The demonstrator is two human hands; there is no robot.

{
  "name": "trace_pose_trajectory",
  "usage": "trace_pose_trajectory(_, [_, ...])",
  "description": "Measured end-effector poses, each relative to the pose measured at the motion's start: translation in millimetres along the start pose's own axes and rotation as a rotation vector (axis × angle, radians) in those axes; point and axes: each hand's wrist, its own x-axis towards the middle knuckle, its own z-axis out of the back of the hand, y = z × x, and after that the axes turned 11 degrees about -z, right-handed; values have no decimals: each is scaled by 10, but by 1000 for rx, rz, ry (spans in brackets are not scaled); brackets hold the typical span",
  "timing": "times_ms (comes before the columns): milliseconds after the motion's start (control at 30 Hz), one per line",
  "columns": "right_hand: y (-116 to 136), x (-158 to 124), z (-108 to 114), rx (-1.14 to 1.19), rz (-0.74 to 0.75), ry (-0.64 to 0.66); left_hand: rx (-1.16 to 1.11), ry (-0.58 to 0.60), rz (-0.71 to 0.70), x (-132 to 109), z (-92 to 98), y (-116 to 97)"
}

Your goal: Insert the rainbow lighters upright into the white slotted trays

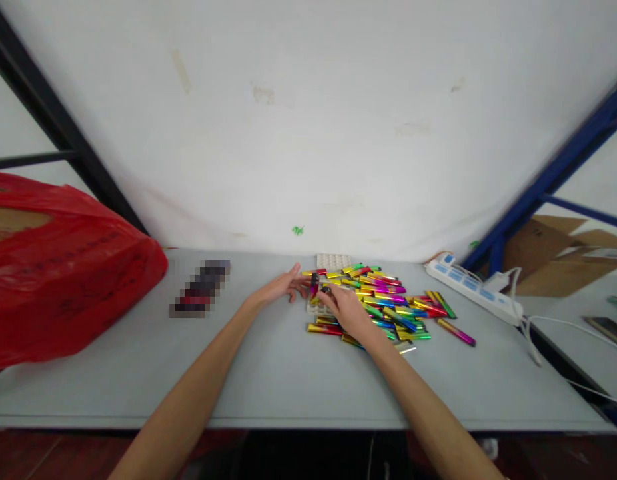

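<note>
My left hand (282, 287) reaches in from the left with thumb raised and fingers stretched out. Its fingertips are at a shiny tube with a black end (314, 283) that stands upright; whether they touch it is unclear. My right hand (349, 310) is closed at the fingertips, just right of that tube. A small dark end, seemingly of another tube (326, 290), shows at those fingers, the rest hidden. Beneath the hands lies a pale holed tray (314, 308), partly covered. Many metallic tubes (388, 299) in yellow, red, green, blue and purple are heaped around and right of my right hand.
Another pale holed tray (333, 261) lies by the wall. One purple-yellow tube (456, 332) lies apart. A white power strip (473, 288) with cables is at right, a cardboard box (563, 257) beyond. A red bag (73, 273) and a pixelated item (201, 290) occupy the left.
</note>
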Motion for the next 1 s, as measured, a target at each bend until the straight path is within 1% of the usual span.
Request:
trace_pose_trajectory(100, [128, 8, 3, -217, 18, -29, 1, -5, -3, 0, -8, 0])
trace_pose_trajectory(167, [224, 13, 0, -346, 2, -47, -22, -19, 8, -7, -15, -16])
trace_pose_trajectory(267, [303, 17, -34, -437, -33, -49, -66, -37, 33, -23, -29, -54])
trace_pose_trajectory(333, [295, 19, -64, -421, -41, -30, -73, -42, 41, -34, -39, -81])
trace_pose_trajectory(500, [216, 23, -105, -263, -10, 58, -43, -39, 65, -38, -49, -113])
trace_pose_trajectory(600, [226, 22, -87, -290, -11, 19, -24, -27, 65, -31, -39, -107])
trace_pose_trajectory(700, [217, 17, -7, -272, 11, -20, 1, -10, 54, -34, -23, -104])
trace_pose_trajectory(767, [142, 17, 84, -221, 30, -37, 28, -6, 32, -48, -15, -122])
trace_pose_trajectory(833, [-7, 26, 185, -186, 24, -77, 79, 16, -1, -71, -15, -162])
trace_pose_trajectory(933, [-324, 65, 309, -201, -56, -156, 149, 102, -63, -105, -42, -244])
trace_pose_trajectory(1000, [-536, 98, 353, -236, -101, -189, 174, 148, -100, -118, -81, -286])
